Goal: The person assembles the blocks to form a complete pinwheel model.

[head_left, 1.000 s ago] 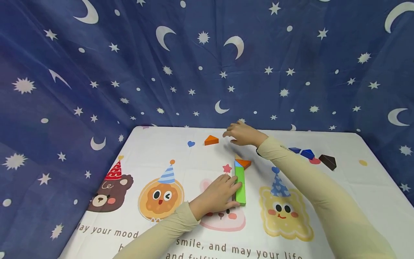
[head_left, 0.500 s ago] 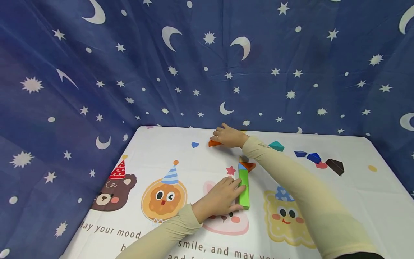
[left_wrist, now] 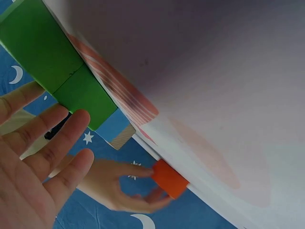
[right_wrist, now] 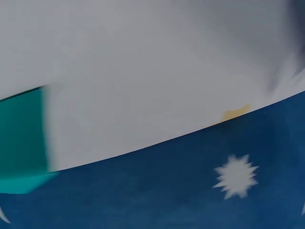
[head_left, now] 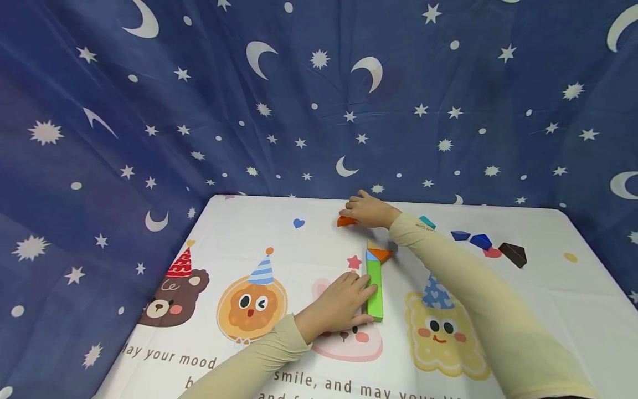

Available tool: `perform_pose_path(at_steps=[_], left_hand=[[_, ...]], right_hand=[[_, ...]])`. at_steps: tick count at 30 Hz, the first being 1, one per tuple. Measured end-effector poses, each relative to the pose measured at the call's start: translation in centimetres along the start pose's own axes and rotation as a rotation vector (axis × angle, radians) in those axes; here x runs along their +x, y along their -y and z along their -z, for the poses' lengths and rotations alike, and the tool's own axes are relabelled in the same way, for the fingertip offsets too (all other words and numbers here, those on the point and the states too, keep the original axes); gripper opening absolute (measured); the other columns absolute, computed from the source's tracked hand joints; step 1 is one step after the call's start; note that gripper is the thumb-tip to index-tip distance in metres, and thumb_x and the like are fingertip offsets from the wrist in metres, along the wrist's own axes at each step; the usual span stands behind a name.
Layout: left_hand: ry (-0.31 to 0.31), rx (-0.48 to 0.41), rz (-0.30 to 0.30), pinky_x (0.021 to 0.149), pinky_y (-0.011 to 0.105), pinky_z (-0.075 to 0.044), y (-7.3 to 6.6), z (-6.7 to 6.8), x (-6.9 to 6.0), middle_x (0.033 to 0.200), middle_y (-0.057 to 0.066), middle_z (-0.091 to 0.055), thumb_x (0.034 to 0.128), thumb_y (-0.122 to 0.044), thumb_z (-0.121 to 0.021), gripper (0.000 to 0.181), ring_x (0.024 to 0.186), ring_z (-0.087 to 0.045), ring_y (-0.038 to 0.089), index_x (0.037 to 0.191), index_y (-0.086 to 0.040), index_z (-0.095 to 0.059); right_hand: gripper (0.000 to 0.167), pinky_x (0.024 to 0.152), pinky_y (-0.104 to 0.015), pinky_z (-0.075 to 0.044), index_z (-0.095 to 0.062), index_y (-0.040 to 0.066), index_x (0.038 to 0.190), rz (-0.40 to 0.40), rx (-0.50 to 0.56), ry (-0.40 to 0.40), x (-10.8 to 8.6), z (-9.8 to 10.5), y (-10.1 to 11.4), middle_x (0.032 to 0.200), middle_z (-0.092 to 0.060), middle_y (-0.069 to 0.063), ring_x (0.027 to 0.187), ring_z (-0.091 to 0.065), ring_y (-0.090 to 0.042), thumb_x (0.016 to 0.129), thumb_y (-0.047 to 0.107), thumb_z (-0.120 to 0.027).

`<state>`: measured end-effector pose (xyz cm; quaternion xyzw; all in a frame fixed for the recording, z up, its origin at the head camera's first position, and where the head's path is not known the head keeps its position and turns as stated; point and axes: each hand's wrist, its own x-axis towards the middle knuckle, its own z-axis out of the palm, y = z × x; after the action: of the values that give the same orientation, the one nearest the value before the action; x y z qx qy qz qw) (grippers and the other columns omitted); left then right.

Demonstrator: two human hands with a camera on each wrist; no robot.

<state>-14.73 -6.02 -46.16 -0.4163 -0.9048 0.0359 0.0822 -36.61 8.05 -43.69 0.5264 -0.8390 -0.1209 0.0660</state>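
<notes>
In the head view my left hand (head_left: 336, 307) rests beside a row of green blocks (head_left: 375, 299), its fingertips touching their left side. The left wrist view shows its fingers fairly straight against the green blocks (left_wrist: 59, 62). A small blue piece (head_left: 371, 255) continues the row at the far end, with an orange triangular block (head_left: 382, 254) beside it and a bare-wood face behind. Farther back, my right hand (head_left: 371, 210) pinches another orange triangular block (head_left: 346, 221) between thumb and fingers, as the left wrist view confirms. No fingers appear in the right wrist view.
A teal block (head_left: 427, 222) lies partly behind the right sleeve. Two blue blocks (head_left: 480, 242) and a dark brown block (head_left: 513, 254) lie to the right on the printed white tablecloth (head_left: 563, 310). A blue starry curtain (head_left: 299, 83) hangs behind the table.
My right hand has reached left to the far orange block, taken hold of it and drawn it a little to the right. The left hand stays by the green blocks.
</notes>
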Motion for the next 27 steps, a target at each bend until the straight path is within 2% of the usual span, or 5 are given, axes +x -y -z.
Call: perform_pose_path(at_steps=[9,14,18,22,27], left_hand=[[-0.02,-0.02,-0.005,0.104,0.031,-0.037,0.1,-0.1,0.0,0.125,0.002,-0.051,0.0871,-0.058,-0.051,0.057,0.107,-0.049,0.018,0.127,-0.017,-0.048],[-0.009,-0.032,-0.003,0.105,0.032,-0.037,0.1,-0.2,0.0,0.127,0.002,-0.051,0.0875,-0.058,-0.051,0.058,0.108,-0.049,0.018,0.128,-0.017,-0.047],[-0.001,-0.036,-0.001,0.105,0.032,-0.037,0.1,-0.2,0.0,0.126,0.003,-0.051,0.0875,-0.058,-0.051,0.058,0.108,-0.049,0.018,0.128,-0.017,-0.046],[0.005,-0.032,0.001,0.105,0.032,-0.036,0.0,-0.3,0.0,0.128,0.002,-0.05,0.0877,-0.058,-0.051,0.059,0.11,-0.049,0.018,0.129,-0.017,-0.046],[0.005,-0.02,0.001,0.105,0.031,-0.037,0.0,-0.2,0.1,0.129,0.003,-0.05,0.0879,-0.058,-0.05,0.059,0.111,-0.049,0.019,0.129,-0.017,-0.046]], right_hand=[[0.037,0.102,-0.06,-0.037,-0.061,0.019,0.117,-0.088,0.043,0.02,-3.7,-0.4,-1.3,0.11,-0.068,-0.007,0.107,-0.058,-0.027,0.083,0.007,-0.069],[0.039,0.101,-0.061,-0.036,-0.063,0.019,0.116,-0.137,0.093,0.047,-5.1,-0.8,-1.5,0.112,-0.068,-0.007,0.107,-0.057,-0.027,0.083,0.0,-0.066],[0.037,0.097,-0.054,-0.041,-0.066,0.019,0.112,-0.126,0.116,0.016,-6.0,-1.0,-1.5,0.106,-0.07,-0.005,0.102,-0.06,-0.025,0.08,-0.001,-0.069],[0.033,0.086,-0.045,-0.043,-0.069,0.018,0.106,-0.11,0.113,-0.024,-6.8,-0.9,-1.3,0.098,-0.071,-0.004,0.095,-0.061,-0.023,0.079,-0.002,-0.07],[0.027,0.086,-0.046,-0.046,-0.071,0.014,0.098,-0.101,0.112,-0.056,-7.6,-0.5,-0.7,0.095,-0.072,-0.004,0.095,-0.062,-0.024,0.078,-0.004,-0.069]])
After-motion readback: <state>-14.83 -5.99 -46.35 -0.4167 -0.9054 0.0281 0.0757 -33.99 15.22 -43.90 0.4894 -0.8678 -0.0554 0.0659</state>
